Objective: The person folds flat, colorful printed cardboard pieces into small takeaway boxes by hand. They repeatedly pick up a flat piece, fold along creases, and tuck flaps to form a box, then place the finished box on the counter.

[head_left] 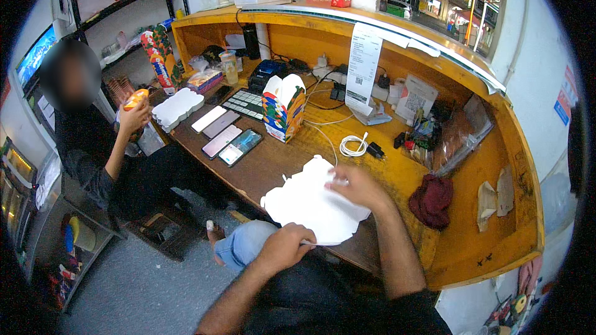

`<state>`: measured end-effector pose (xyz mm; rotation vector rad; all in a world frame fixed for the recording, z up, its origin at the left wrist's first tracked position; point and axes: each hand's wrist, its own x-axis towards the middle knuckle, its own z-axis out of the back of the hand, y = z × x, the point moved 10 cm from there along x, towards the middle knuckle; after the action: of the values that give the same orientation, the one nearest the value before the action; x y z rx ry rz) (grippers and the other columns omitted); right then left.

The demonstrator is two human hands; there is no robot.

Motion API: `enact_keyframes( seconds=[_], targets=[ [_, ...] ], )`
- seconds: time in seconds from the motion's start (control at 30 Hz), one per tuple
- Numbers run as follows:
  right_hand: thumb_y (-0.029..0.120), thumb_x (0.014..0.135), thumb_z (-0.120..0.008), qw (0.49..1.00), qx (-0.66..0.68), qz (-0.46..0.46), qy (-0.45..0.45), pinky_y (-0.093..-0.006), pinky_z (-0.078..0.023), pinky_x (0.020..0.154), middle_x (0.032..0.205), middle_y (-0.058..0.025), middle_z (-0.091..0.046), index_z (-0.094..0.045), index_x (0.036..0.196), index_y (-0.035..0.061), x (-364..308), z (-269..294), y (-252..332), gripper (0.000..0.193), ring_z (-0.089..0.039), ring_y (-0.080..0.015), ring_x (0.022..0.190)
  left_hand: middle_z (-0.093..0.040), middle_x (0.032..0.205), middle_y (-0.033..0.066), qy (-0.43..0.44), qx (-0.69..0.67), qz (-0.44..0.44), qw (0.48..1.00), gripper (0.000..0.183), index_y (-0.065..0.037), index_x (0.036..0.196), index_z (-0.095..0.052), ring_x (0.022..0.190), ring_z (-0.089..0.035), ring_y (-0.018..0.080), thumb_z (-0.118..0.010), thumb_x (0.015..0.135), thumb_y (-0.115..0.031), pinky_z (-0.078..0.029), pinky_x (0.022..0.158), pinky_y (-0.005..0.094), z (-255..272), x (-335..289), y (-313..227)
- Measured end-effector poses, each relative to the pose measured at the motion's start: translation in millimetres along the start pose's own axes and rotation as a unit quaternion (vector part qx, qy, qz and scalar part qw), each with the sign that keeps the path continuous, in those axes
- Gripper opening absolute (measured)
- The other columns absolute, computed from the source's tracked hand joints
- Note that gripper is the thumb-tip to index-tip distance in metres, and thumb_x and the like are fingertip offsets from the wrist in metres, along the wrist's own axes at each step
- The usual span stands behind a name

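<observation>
A white, unfolded carton blank (313, 205) with notched edges lies tilted over the desk's front edge, its plain white face up. My left hand (287, 248) is closed on its near edge, thumb on top. Over its far right side, my right hand (360, 187) has bent fingers apart, touching or just above the card; they are slightly blurred. Beyond it stands a folded, colourful carton (284, 110) with raised white flaps. Several phones (241, 147) lie left of that carton, and a coiled white cable (353, 146) lies to its right.
At left a seated person (93, 142) holds an orange-and-white item (135, 100). Near them lie more white carton blanks (177, 110) on the wooden desk (388, 183). A printed receipt (363, 71) hangs from the shelf. A maroon cloth (431, 202) lies at right; a stool (164, 233) stands on the floor.
</observation>
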<state>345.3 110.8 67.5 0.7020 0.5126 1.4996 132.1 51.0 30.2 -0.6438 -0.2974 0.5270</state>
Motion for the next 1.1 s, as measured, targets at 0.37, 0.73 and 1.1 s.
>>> enact_keyframes(
  seconds=[0.37, 0.73, 1.1],
  targets=[
    [0.033, 0.073, -0.098, 0.976, -0.125, -0.123, 0.131, -0.0436, -0.057, 0.109, 0.134, -0.0263, -0.073, -0.067, 0.14, -0.0036, 92.2, -33.8, -70.4, 0.082, -0.071, -0.0391, 0.124, -0.077, 0.115, 0.0103, -0.004, -0.016, -0.06, 0.998, 0.02, -0.01, 0.11, -0.078, 0.116, -0.07, 0.0348, -0.082, 0.091, -0.01, -0.055, 0.104, 0.0463, 16.6, -22.0, 24.8],
    [0.03, 0.065, -0.102, 0.974, -0.19, -0.04, 0.114, -0.0453, -0.061, 0.097, 0.119, -0.021, -0.08, -0.077, 0.129, 0.0048, 100.4, -23.5, -77.8, 0.073, -0.077, -0.0372, 0.11, -0.057, 0.16, 0.0269, 0.031, -0.038, -0.014, 0.999, 0.073, 0.0, 0.157, -0.057, 0.138, -0.062, 0.0406, -0.073, 0.103, -0.046, -0.047, 0.121, 0.0469, 35.8, 68.9, 15.6],
    [0.026, 0.072, -0.096, 0.942, -0.314, -0.034, 0.112, -0.0503, -0.064, 0.088, 0.103, -0.0207, -0.082, -0.084, 0.112, 0.0077, 84.7, -29.6, -34.5, 0.046, -0.081, -0.038, 0.099, -0.055, 0.163, 0.0227, -0.034, 0.221, 0.001, 0.975, 0.067, 0.003, 0.158, -0.052, 0.147, -0.053, 0.0373, -0.063, 0.105, -0.035, -0.044, 0.123, 0.0494, -7.3, 109.0, 41.2]
  ],
)
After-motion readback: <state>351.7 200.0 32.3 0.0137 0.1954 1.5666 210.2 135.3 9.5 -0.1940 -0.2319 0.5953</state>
